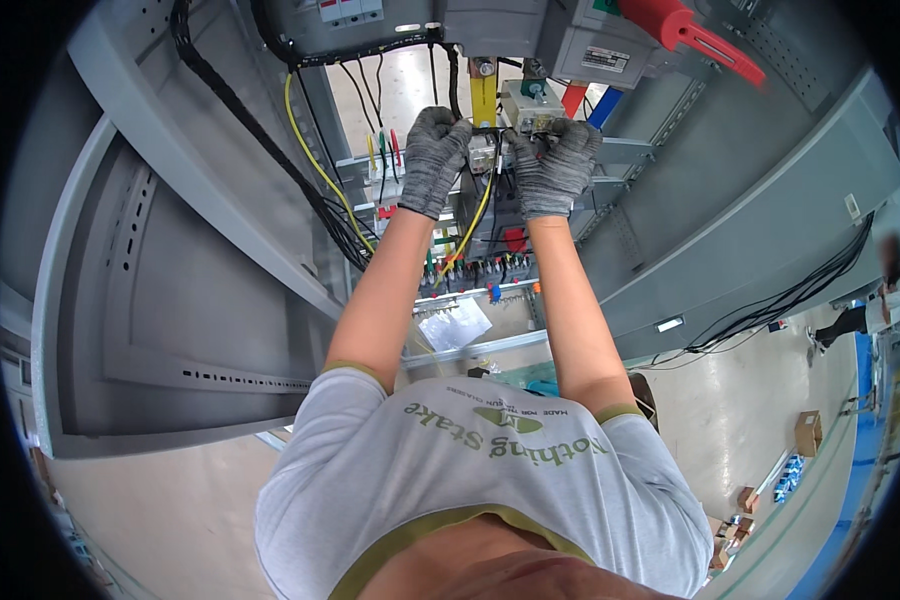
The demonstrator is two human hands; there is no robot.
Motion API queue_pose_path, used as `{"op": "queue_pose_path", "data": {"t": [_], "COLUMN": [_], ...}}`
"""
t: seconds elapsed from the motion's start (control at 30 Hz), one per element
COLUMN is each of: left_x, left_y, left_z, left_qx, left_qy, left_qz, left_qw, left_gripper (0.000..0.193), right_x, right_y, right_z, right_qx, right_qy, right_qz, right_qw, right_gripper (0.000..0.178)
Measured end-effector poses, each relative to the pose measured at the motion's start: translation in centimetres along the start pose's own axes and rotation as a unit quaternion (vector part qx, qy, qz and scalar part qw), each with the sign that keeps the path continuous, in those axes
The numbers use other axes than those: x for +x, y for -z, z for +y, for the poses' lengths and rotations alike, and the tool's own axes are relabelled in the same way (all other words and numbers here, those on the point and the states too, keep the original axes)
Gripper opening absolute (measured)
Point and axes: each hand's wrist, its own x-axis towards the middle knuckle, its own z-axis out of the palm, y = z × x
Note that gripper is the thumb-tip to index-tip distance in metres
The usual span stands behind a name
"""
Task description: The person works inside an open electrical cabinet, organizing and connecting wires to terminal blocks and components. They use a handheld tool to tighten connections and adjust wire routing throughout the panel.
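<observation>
Both of my hands wear grey knit gloves and reach into an open metal electrical cabinet. My left hand [436,160] is closed, its fingers curled beside a bundle of black wires [454,85] and left of a yellow busbar [484,98]. Closed too, my right hand [558,168] has its fingertips at the underside of a pale box-shaped component [530,106] with a clear part. What either set of fingers grips is hidden. Between the hands sits a small light-coloured block [483,153]. A yellow-green wire [475,222] hangs below it.
A red handle [695,40] juts out at the upper right. Below my hands runs a row of terminals [485,268], with a plastic bag [455,324] nearer me. The cabinet door [190,290] stands open at left. Black cables [770,300] hang at right; another person [875,305] is farther off.
</observation>
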Motion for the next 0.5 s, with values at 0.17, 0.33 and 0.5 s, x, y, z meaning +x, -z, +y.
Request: {"op": "queue_pose_path", "data": {"t": [0.17, 0.33, 0.5], "left_x": [0.1, -0.2, -1.1], "left_y": [-0.3, -0.4, -1.2], "left_z": [0.1, -0.4, 0.5], "left_qx": [-0.014, -0.071, 0.022], "left_qy": [-0.035, -0.033, -0.047], "left_qz": [-0.01, -0.078, -0.005], "left_qw": [0.999, 0.994, 0.999], "left_gripper": [0.015, 0.019, 0.018], "right_x": [0.4, 0.5, 1.2], "right_y": [-0.4, -0.1, 3.4], "right_z": [-0.1, 0.4, 1.8], "right_qx": [0.105, 0.158, 0.136], "right_qy": [-0.043, -0.087, 0.025], "right_qz": [0.006, -0.037, -0.033], "right_qw": [0.994, 0.983, 0.99], "right_gripper": [0.063, 0.065, 0.058]}}
